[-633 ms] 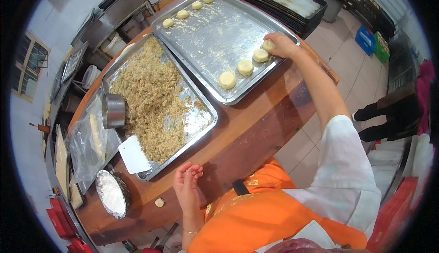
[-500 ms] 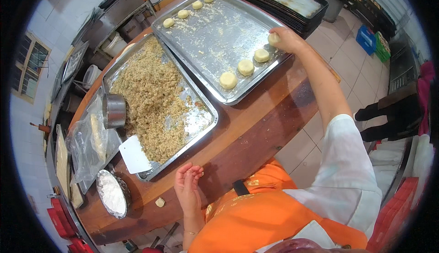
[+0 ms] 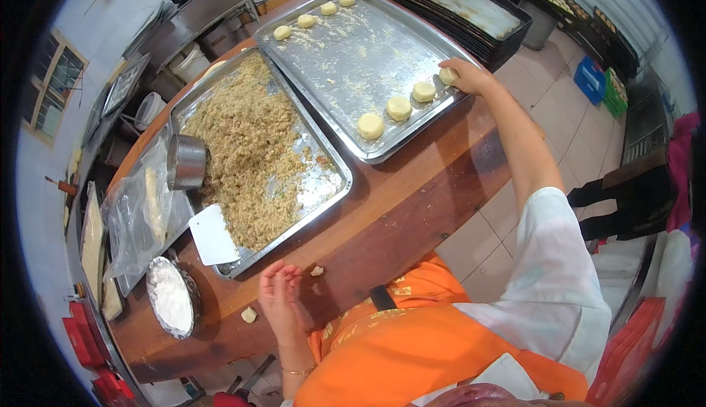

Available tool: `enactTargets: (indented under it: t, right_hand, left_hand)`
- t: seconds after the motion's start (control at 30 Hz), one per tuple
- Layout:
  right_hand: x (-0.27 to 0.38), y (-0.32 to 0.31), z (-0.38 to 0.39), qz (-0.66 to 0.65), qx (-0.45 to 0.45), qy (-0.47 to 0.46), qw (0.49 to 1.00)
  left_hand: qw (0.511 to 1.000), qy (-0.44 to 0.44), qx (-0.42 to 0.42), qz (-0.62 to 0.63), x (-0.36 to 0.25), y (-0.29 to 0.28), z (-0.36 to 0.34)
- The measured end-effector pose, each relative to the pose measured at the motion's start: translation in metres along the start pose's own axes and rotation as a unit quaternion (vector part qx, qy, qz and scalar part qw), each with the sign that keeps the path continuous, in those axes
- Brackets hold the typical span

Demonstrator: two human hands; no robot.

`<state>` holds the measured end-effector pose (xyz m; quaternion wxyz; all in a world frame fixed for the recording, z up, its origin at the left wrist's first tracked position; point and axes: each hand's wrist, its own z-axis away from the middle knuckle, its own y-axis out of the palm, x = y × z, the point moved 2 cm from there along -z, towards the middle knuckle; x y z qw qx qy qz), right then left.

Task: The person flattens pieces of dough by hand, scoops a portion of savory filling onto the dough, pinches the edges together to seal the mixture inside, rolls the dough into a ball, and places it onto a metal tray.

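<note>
At the right edge of the large metal tray [image 3: 346,65], my right hand [image 3: 471,80] has its fingers around a pale dough round [image 3: 448,76], which appears to rest on the tray. Beside it, more rounds line that edge, the nearest being a flattened dough round [image 3: 371,125]. My left hand [image 3: 281,297] hovers over the wooden table's front edge, fingers loosely bent and apart, holding nothing I can see. A small dough scrap [image 3: 317,271] lies just right of its fingers, and another scrap [image 3: 249,314] lies to its left.
A second tray [image 3: 340,186] bears crumbly filling [image 3: 246,142], a metal cup [image 3: 186,162] and a white scraper [image 3: 214,236]. Left of it are a bowl of flour [image 3: 170,298] and plastic-wrapped dough [image 3: 154,205]. Stacked black trays [image 3: 456,2] stand behind the table.
My right hand has lowered the dough round onto the tray's edge. My left hand has shifted left, and the scrap that was by its fingers now lies apart on the table.
</note>
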<state>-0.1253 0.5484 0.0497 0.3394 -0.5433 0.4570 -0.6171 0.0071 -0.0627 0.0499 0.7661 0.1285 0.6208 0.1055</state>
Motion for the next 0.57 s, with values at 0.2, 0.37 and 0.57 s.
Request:
enactTargets:
  t: [0.2,0.37,0.57]
  right_hand:
    - [0.022,0.018,0.002,0.046,-0.121,0.026,0.991]
    - [0.027,0.016,0.022,-0.114,-0.257,-0.082,0.956]
    - [0.304,0.093,0.158,-0.156,0.067,-0.315,0.934]
  left_hand:
    - [0.962,0.118,-0.214,-0.122,-0.017,-0.087,0.028]
    - [0.789,0.204,-0.263,-0.517,-0.031,-0.151,0.025]
    - [0.748,0.176,-0.225,-0.599,-0.004,-0.165,0.045]
